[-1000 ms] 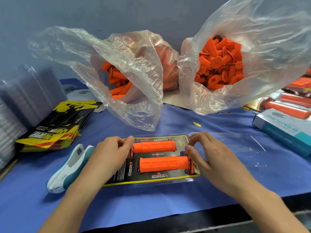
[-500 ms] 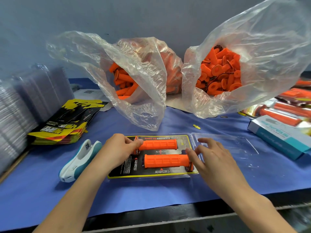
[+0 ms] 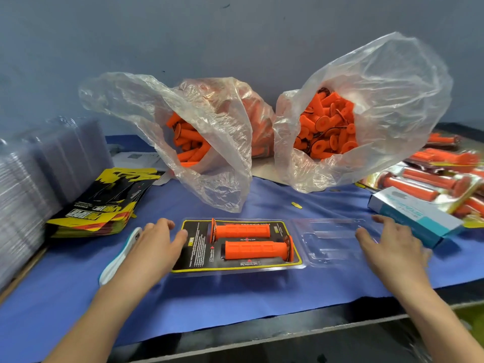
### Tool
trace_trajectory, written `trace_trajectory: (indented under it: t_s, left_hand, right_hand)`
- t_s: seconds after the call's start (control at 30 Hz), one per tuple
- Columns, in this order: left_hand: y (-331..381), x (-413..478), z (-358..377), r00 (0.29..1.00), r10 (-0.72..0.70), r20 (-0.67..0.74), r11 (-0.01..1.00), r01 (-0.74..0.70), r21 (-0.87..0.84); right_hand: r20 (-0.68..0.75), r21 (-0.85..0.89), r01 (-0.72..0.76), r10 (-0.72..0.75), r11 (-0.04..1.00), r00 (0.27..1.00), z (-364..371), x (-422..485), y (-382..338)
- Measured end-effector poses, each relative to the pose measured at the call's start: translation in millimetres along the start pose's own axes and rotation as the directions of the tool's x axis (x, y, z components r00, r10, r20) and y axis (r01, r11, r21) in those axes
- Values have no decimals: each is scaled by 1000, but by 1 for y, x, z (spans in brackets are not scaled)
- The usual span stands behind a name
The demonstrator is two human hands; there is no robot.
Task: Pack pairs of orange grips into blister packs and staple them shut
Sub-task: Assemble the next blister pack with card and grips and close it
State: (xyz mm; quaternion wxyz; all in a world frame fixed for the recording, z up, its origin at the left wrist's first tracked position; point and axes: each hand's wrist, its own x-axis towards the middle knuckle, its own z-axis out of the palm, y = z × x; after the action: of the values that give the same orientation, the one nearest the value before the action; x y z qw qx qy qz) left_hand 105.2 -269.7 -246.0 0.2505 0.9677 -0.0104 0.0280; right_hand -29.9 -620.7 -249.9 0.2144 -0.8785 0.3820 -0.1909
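Just now the right grip [image 3: 392, 247] slid out to the clear lid [image 3: 330, 239] edge, spread; left grip [image 3: 157, 244], spread too, touches the blister pack [image 3: 193, 258]. Best fold it squarely over the orange grips [image 3: 243, 231]

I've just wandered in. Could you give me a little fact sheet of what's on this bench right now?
Blister pack: open flat, printed card inside
Upper grip: seated, flange at left
Lower grip: seated, flange at right
Clear lid: lies open to the right, not folded over
Left hand: fingers relaxed, at the pack's left edge
Right hand: fingers relaxed, at the lid's right edge
Stapler: white and teal, beneath the left hand, unheld
Supply: left bag and right bag, clear, full of loose orange grips
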Motion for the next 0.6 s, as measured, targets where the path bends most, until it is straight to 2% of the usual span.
trace_trajectory:
  t_s: [0.03,0.1,0.17,0.23,0.37,0.53,0.6]
  left_hand:
    - [-1,1,1,999,-14,35,1000,14,14]
    - [-6,4,2,992,-40,123,999,41,-6]
    - [-12,7,4,971,-40,235,983,80,-165]
    - [-17,8,6,946,-54,320,941,155,-300]
    - [-26,11,6,934,-46,353,873,209,-441]
    - [-31,11,5,947,-48,318,895,183,-407]
    - [-30,12,4,950,-49,309,912,168,-374]
  right_hand:
    - [-60,60,-27,30,998,998,0,-5,1]
    - [-124,291,-119,161,949,979,1,-12,4]
    - [-107,565,-240,359,789,927,0,-14,5]
    - [-86,733,-292,509,614,856,-1,-16,3]
    - [-120,850,-237,610,471,783,0,-13,-4]
    - [-216,930,-48,647,365,731,0,-10,-10]
    - [-210,956,13,653,293,728,0,-7,-10]
